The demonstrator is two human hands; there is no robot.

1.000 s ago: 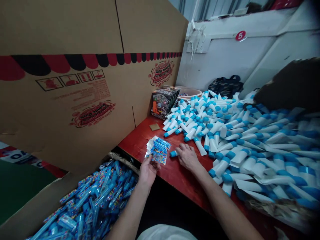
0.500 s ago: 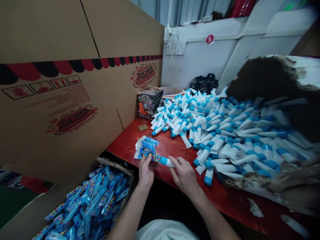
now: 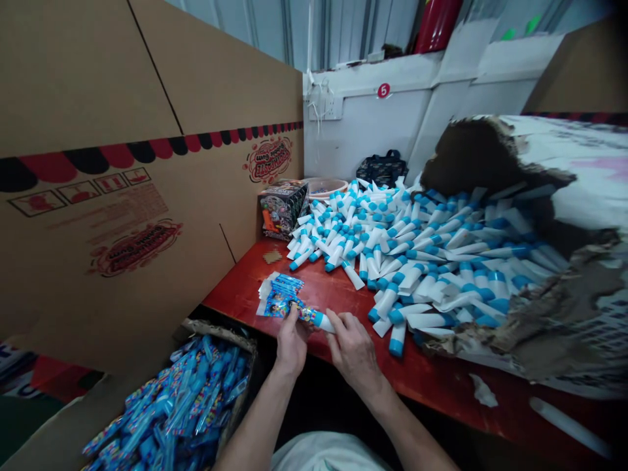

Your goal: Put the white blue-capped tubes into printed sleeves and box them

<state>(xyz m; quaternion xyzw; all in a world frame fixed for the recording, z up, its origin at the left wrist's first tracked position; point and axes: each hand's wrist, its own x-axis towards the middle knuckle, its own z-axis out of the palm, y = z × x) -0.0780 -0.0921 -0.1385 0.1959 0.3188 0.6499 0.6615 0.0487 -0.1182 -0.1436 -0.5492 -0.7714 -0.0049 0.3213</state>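
Printed cardboard (image 3: 210, 196): stands tall along my left, beside the work.
Tabletop (image 3: 338, 294): red, bearing most of what I have left.
Bare tubes (image 3: 417, 252): a broad heap of white bodies and blue ends, so I judge a great deal remains.
Open carton (image 3: 59, 425): low at my left, below the tabletop.
Wrapped tubes (image 3: 181, 399): heaped inside that carton in colourful film; these look done, a good number already.
Right hand (image 3: 353, 350): fingers narrowed on the white end of one tube.
Left hand (image 3: 293, 343): thumb and fingers pinching the printed sleeves.
Printed sleeves (image 3: 280, 291): fanned out beyond my left thumb, several seemingly unused.
Tube (image 3: 324, 322): between my hands over the tabletop's near edge, apparently partway into a sleeve, its white end outside; this one I judge unfinished.
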